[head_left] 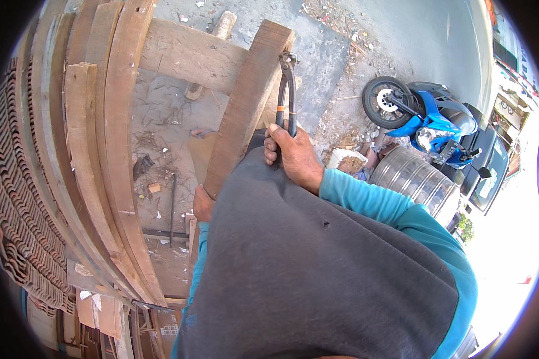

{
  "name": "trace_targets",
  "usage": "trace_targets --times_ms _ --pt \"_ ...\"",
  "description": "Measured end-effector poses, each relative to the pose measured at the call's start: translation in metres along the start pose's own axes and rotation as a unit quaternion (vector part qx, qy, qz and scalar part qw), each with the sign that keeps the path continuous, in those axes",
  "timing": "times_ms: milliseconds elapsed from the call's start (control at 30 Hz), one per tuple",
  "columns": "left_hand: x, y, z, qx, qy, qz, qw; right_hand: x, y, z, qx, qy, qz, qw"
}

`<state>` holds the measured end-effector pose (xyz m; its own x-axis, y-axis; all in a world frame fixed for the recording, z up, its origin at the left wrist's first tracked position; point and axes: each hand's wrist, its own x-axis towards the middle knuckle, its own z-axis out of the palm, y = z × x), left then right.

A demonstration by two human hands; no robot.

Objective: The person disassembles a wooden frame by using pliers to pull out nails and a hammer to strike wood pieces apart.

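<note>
At the far end of the wooden beam (245, 99), the pincers (291, 87) extend beyond the right hand (297, 155), whose fingers hold the handles. The left hand (203, 204) is beside the near end; its grip cannot be told.

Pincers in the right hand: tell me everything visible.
The pincers look like dark, worn metal, with a compact head and two slim handles, each carrying an orange band. A narrow gap shows between the handles. In the picture they stand nearly upright, head at the top, against the side of the wooden beam near its upper end. The right hand closes around the lower handles, hiding their ends. Whether the head bites on anything is too small to tell.
</note>
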<state>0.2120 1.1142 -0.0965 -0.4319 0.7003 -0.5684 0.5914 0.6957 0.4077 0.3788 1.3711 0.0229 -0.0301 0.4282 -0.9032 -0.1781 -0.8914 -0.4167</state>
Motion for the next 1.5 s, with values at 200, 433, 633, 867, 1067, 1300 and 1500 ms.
trace_targets --times_ms 200,433,633,867,1067,1300,1500 --pt "-0.001 -0.014 0.007 0.003 0.006 0.005 1.0 -0.011 -0.088 -0.053 -0.24 -0.131 0.078 0.959" --pt "-0.007 0.005 0.006 0.051 0.052 0.012 0.997 0.033 -0.192 -0.103 -0.352 -0.259 0.19 0.879" --pt "-0.013 -0.006 0.013 0.042 0.059 0.035 0.997 0.064 -0.22 -0.104 -0.386 -0.304 0.246 0.835" --pt "-0.011 -0.012 0.013 0.035 0.051 0.045 0.997 0.022 -0.149 -0.088 -0.237 -0.21 0.268 0.91" --pt "-0.01 -0.002 0.008 0.043 0.052 0.032 0.997 -0.002 -0.087 -0.053 -0.197 -0.107 0.15 0.963" --pt "-0.004 0.008 0.007 0.021 0.044 -0.006 0.999 0.005 0.0 0.01 -0.031 -0.003 0.003 0.999" --pt "0.0 -0.017 0.012 -0.015 0.018 0.023 0.999 -0.001 -0.016 -0.007 0.005 -0.056 -0.001 0.998"
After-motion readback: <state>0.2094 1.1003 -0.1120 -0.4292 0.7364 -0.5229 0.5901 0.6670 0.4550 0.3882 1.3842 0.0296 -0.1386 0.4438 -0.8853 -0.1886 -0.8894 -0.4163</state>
